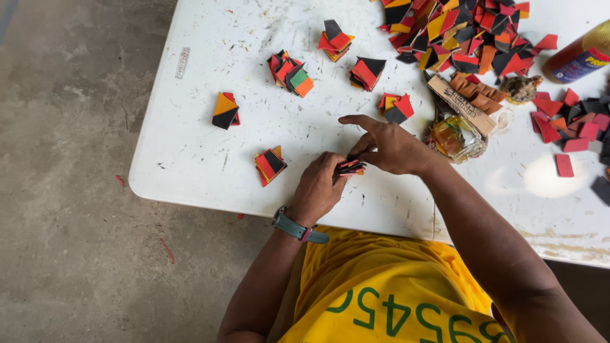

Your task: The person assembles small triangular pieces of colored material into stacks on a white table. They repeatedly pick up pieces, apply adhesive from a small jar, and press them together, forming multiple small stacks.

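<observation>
head | left hand [319, 186], right hand [389, 146] | both grips pinch small tile stack [349, 167]

White table [190, 159], coloured square stacks [290, 73]

Yellow shirt [381, 286] with green print, teal wristwatch [298, 228]

both hands [356, 168] pinching small stack [350, 167], white table [203, 159]
</observation>
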